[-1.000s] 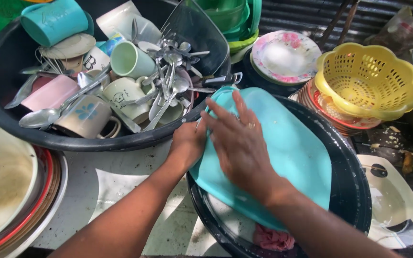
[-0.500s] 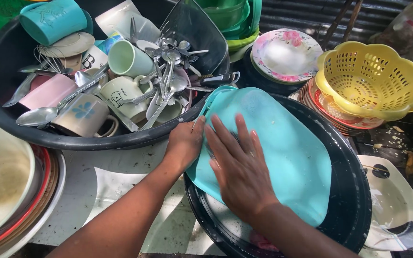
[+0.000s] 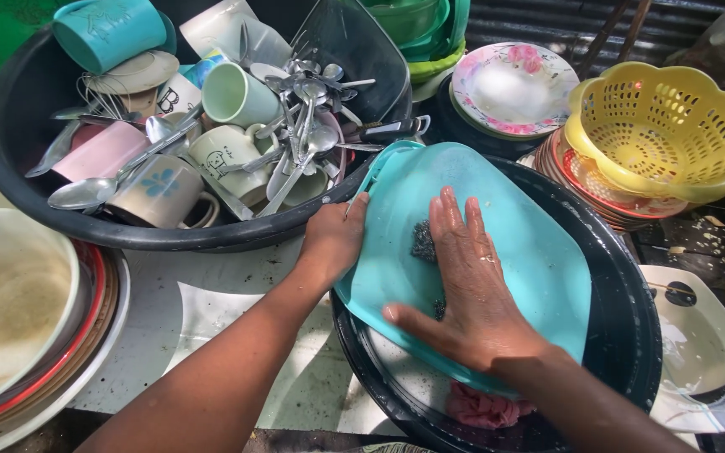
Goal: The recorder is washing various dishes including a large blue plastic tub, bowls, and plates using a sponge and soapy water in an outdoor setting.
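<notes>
At frame centre, the left hand [image 3: 333, 239] grips the edge of a turquoise tray [image 3: 530, 260] lying over a black basin [image 3: 623, 335]; the right hand [image 3: 472, 294], fingers spread flat, presses a dark scouring pad [image 3: 423, 243] onto it.

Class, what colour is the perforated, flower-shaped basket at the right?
Yellow. The basket shows best in the head view, stacked on plates.

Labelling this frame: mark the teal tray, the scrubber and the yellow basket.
teal tray [image 3: 530, 260], head view, bare flat face right of the hand.
scrubber [image 3: 423, 242], head view, dark part showing left of the right-hand fingers.
yellow basket [image 3: 660, 130], head view, perforated inner wall.
</notes>
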